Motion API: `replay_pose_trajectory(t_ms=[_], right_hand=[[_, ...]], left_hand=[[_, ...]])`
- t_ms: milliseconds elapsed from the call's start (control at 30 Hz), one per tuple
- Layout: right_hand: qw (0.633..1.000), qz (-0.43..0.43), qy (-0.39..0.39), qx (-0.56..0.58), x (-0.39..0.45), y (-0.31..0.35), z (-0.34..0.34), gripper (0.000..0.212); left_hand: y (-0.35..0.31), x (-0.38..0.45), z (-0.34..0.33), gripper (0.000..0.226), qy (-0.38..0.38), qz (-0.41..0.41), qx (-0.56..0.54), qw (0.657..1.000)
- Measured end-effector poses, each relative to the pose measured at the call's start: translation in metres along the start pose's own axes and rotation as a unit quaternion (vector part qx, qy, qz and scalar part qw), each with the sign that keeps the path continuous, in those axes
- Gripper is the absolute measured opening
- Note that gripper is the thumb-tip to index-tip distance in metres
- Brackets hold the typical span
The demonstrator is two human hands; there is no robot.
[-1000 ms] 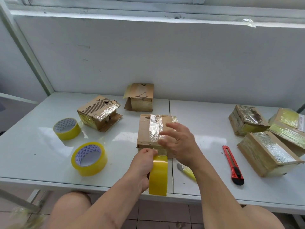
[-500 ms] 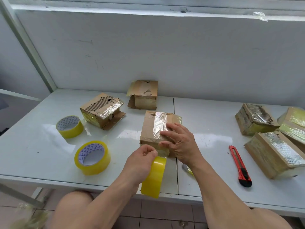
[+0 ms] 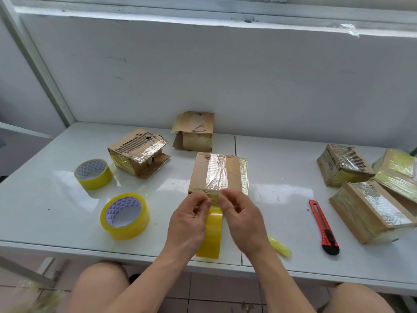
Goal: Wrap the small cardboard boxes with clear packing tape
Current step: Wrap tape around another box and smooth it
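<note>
A small cardboard box (image 3: 200,175) lies in the middle of the white table (image 3: 277,177), with a shiny strip of clear tape (image 3: 217,175) running over its top. A yellow tape roll (image 3: 212,231) hangs edge-on at the box's near side, joined to that strip. My left hand (image 3: 189,220) grips the roll and pinches the tape at the box's near edge. My right hand (image 3: 242,220) pinches the same stretch of tape from the right. The fingertips of both hands nearly meet.
Two more yellow tape rolls (image 3: 125,216) (image 3: 93,174) lie at the left. Two partly taped boxes (image 3: 138,152) (image 3: 195,132) stand behind. Three wrapped boxes (image 3: 370,211) sit at the right, with a red box cutter (image 3: 323,227) and a crumpled tape scrap (image 3: 279,246) nearer me.
My right hand has come off the top of the box down to its near edge and now pinches the tape. My left hand has brought the roll upright.
</note>
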State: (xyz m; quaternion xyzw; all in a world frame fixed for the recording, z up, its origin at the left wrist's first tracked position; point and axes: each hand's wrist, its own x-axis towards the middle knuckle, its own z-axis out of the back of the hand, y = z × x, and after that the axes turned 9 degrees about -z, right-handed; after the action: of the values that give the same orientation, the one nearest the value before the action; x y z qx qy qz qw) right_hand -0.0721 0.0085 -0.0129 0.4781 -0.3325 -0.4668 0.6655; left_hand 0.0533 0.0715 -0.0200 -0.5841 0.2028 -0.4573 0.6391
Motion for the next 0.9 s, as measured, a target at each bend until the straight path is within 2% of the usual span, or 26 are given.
replay_pose_trajectory(t_ms=[100,133,233,400,467,533,600,667,800,900], right_hand=[[0.996,-0.083,0.021,0.029,-0.009,-0.009,-0.010,0.023],[0.994,-0.097,0.019,0.052,-0.009,-0.011,-0.011,0.022],[0.979,-0.128,0.019,0.157,-0.006,-0.006,-0.011,0.004],[0.963,-0.171,-0.005,0.206,-0.005,0.004,-0.011,0.014],[0.962,-0.178,-0.005,0.205,-0.004,0.006,-0.010,0.017],[0.963,-0.182,-0.002,0.199,-0.003,0.007,-0.010,0.018],[0.963,-0.179,0.009,0.202,-0.004,0.008,-0.009,0.019],[0.965,-0.174,0.018,0.193,-0.004,0.008,-0.007,0.018],[0.968,-0.171,0.030,0.184,-0.004,0.009,-0.005,0.016],[0.969,-0.168,0.031,0.181,-0.004,0.010,-0.004,0.015]], left_hand=[[0.004,-0.002,-0.002,0.014,-0.014,-0.014,-0.015,1.000],[0.005,-0.003,-0.002,0.013,-0.015,-0.016,-0.018,1.000],[0.005,-0.004,-0.002,0.010,-0.014,-0.021,-0.017,1.000],[0.004,-0.007,-0.004,0.015,0.004,-0.049,0.041,0.998],[0.005,-0.009,-0.004,0.034,0.001,-0.072,0.065,0.995],[0.007,-0.010,-0.003,0.048,-0.016,-0.131,0.085,0.988],[0.008,-0.011,-0.002,0.034,-0.026,-0.217,0.113,0.969],[0.009,-0.010,-0.002,0.023,-0.013,-0.258,0.136,0.956],[0.012,-0.009,-0.003,0.028,-0.007,-0.222,0.147,0.964],[0.013,-0.008,-0.004,0.021,-0.016,-0.206,0.146,0.967]])
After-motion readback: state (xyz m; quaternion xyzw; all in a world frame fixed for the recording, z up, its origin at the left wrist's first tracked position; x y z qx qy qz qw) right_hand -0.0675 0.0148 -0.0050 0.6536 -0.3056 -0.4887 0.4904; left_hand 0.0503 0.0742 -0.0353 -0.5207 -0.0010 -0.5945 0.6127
